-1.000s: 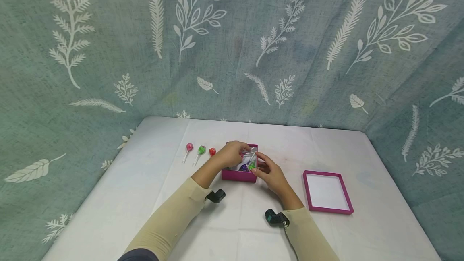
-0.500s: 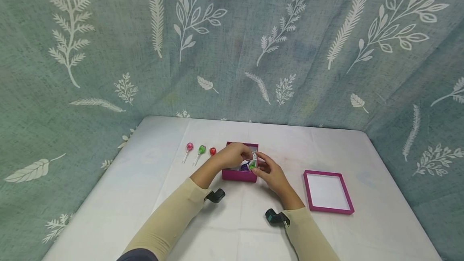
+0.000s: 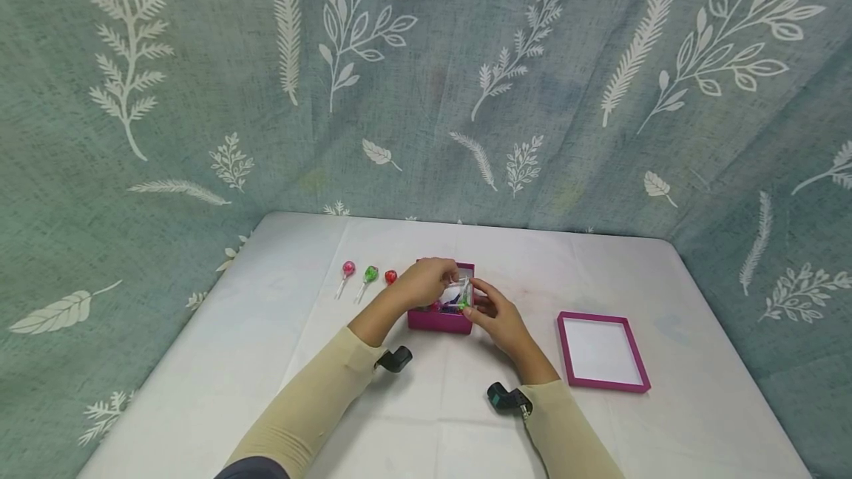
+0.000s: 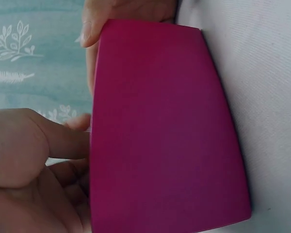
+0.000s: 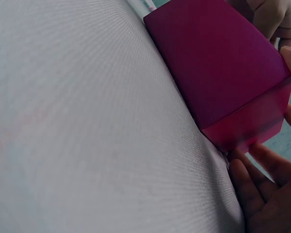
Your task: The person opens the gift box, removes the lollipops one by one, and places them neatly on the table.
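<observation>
A magenta box [image 3: 439, 322] stands uncovered on the white table, with wrapped lollipops [image 3: 454, 307] inside, purple, green and reddish heads among them. My left hand [image 3: 428, 283] reaches over its left side, fingers bent down into the opening near the white sticks. In the left wrist view, the box wall hides those fingertips, so whether they pinch a lollipop is unclear. At the right end, my right hand [image 3: 498, 320] grips the box, thumb at the near corner. The right wrist view shows its fingers [image 5: 269, 165] against the box's end wall.
Left of the box, a pink lollipop [image 3: 348, 268], a green lollipop [image 3: 370, 274] and a red lollipop [image 3: 390, 277] lie in a row. A magenta-rimmed lid [image 3: 602, 352], white inside, lies farther right. A patterned curtain [image 3: 426, 94] hangs behind the table.
My left hand dipped toward the box's right side, then drew back left. A reddish lollipop head now shows near the box's front left. The right hand keeps its hold on the box.
</observation>
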Demonstrator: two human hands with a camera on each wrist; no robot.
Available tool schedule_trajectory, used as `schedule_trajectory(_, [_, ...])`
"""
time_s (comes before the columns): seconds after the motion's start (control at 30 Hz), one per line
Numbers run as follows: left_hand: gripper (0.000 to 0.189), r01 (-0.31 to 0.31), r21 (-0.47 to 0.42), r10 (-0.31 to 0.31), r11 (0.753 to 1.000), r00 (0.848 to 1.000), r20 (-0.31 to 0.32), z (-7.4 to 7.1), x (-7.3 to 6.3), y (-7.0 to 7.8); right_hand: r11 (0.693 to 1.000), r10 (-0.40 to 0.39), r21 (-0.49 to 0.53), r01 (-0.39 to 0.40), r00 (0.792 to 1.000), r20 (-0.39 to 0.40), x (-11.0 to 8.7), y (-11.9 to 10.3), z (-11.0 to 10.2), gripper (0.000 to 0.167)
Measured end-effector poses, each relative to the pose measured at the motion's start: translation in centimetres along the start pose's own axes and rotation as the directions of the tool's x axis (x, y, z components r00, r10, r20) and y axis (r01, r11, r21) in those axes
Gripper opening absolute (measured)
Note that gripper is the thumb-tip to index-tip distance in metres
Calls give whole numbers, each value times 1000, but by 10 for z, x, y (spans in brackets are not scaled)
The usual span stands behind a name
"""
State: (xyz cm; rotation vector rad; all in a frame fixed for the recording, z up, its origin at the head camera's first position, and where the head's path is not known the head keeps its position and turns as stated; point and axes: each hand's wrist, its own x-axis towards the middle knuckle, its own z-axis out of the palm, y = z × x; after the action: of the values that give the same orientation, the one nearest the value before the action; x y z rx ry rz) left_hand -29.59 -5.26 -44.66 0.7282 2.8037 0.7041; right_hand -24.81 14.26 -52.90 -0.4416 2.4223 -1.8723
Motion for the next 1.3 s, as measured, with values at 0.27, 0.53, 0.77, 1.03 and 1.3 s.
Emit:
schedule_trajectory(0.27, [24,114,173,-132,978,986,98,2,0,7,1000,-30,2,30,999,-26,1,7,2,64])
schedule_trajectory(0.53, [25,121,197,-154,973,975,163,10,6,9,1000,-21,16,21,1000,-17,2,7,1,64])
schedule_trajectory(0.77, [21,74,171,-100,982,984,145,12,7,10,999,-37,21,36,999,31,-3,-11,-2,64])
schedule_trajectory(1.03, [24,34,120,-36,992,999,10,14,8,1,1000,-25,1,25,999,45,-10,-33,-4,63])
schedule_trajectory(1.3, [47,100,46,-101,994,995,14,13,7,0,1000,-11,27,10,999,31,-1,-6,-2,65])
